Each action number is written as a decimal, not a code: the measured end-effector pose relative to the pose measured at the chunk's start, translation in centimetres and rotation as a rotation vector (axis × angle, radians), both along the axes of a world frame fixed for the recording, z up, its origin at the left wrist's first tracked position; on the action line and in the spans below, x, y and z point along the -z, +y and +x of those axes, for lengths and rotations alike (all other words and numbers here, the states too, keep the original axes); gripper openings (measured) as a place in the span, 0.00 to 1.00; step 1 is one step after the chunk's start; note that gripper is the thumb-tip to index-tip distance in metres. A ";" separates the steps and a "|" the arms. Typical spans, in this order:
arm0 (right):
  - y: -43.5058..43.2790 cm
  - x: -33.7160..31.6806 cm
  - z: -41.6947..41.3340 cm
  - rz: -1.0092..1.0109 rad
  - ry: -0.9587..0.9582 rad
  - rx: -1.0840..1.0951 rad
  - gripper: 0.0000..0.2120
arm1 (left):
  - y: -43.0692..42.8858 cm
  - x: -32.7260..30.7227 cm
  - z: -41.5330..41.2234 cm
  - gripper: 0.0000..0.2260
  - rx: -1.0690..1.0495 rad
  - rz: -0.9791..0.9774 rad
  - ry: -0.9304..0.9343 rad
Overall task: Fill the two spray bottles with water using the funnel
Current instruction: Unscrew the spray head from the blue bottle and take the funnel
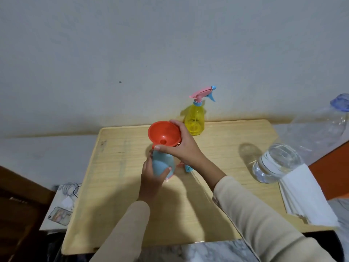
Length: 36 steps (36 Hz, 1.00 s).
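A blue spray bottle without its sprayer stands at the middle of the wooden table; my left hand grips its body. My right hand holds an orange funnel by its rim, the spout at the blue bottle's neck. A yellow spray bottle with a pink and blue sprayer stands upright at the table's far edge. A large clear water bottle, partly full, sits at the right. A blue sprayer part shows under my right wrist.
A stack of white paper napkins lies at the table's right front corner. A white box with a phone and cables sits left of the table. The wall runs close behind the table.
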State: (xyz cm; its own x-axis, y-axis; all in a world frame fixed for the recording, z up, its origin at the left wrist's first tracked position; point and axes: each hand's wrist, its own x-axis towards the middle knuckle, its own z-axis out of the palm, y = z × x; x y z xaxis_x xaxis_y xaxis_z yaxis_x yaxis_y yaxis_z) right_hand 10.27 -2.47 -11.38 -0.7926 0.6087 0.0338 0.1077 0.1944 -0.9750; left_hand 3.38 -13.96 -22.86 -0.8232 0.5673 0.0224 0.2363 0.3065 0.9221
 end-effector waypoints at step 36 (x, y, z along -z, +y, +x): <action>-3.3 -0.3 -0.9 0.221 -0.302 0.054 0.51 | -1.3 -0.4 -3.4 0.27 0.314 -0.050 -0.059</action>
